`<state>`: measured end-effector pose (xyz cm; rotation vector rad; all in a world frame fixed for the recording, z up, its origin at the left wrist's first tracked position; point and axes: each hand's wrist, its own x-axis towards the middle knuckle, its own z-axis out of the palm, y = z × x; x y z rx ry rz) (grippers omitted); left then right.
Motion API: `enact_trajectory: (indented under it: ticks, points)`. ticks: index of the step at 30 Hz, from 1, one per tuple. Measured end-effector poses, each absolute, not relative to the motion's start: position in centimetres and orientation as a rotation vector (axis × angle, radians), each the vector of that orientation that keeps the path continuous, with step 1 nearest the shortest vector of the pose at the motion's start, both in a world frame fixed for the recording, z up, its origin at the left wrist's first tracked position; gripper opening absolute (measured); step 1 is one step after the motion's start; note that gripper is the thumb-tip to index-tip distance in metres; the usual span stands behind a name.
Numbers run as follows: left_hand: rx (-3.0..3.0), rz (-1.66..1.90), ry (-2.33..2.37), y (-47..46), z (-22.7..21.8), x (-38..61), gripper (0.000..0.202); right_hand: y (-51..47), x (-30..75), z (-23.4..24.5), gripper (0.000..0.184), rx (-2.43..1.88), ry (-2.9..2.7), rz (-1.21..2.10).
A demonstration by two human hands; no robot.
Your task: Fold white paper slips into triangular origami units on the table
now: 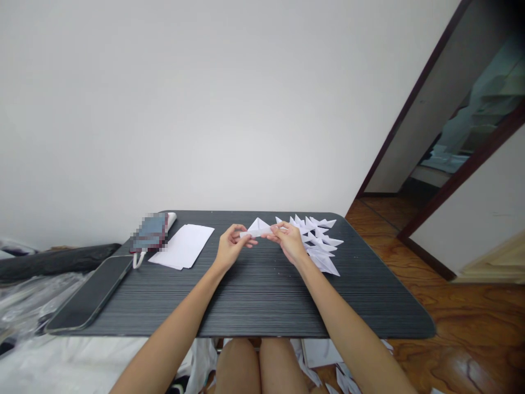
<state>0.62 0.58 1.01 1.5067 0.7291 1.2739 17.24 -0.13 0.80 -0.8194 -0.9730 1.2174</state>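
Observation:
Between my two hands, a little above the dark table, is a folded piece of white paper [258, 225] with a triangular peak on top and a flat band along its lower edge. My left hand [234, 241] pinches the band's left end between thumb and fingers. At the right end, my right hand [286, 237] grips it the same way. Just beyond my right hand lies a cluster of folded white paper boats [322, 241], several of them, close together with pointed tips; my hand and wrist hide part of it.
On the left of the table [262, 306] lie white paper sheets [184, 246], a phone with a blurred screen [151, 232] joined to a white cable [139, 259], and a dark phone [92, 293] at the edge. A white wall stands behind. More folded papers [346, 378] lie on the floor.

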Motion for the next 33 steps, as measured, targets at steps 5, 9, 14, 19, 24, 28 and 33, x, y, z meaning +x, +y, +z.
enact_trajectory:
  ticks: [5,9,14,19,24,28,33]
  points:
    - [1.418,1.283,0.769,0.9,0.9,0.4,0.035,0.0,17.5,0.9,0.020,-0.759,-0.956,1.277]
    - [1.388,1.275,0.764,1.1,0.9,0.2,0.033,0.2,17.9,1.1,0.024,-0.716,-0.925,1.323]
    - [1.393,1.288,0.761,1.2,1.0,0.1,0.031,0.1,18.4,1.1,0.017,-0.687,-0.985,1.411]
    - [1.409,1.297,0.756,1.3,1.2,-0.2,0.030,-0.2,18.8,1.3,0.016,-0.686,-1.036,1.485]
    - [1.450,1.218,0.702,1.2,1.6,-0.7,0.028,-0.5,19.6,1.5,0.017,-0.735,-1.121,1.559]
    - [1.469,1.167,0.668,1.0,2.0,-1.1,0.027,-0.8,20.1,1.6,0.021,-0.765,-1.270,1.643]
    - [1.424,1.134,0.649,1.1,2.0,-1.3,0.028,-0.8,19.9,1.6,0.022,-0.786,-1.350,1.579]
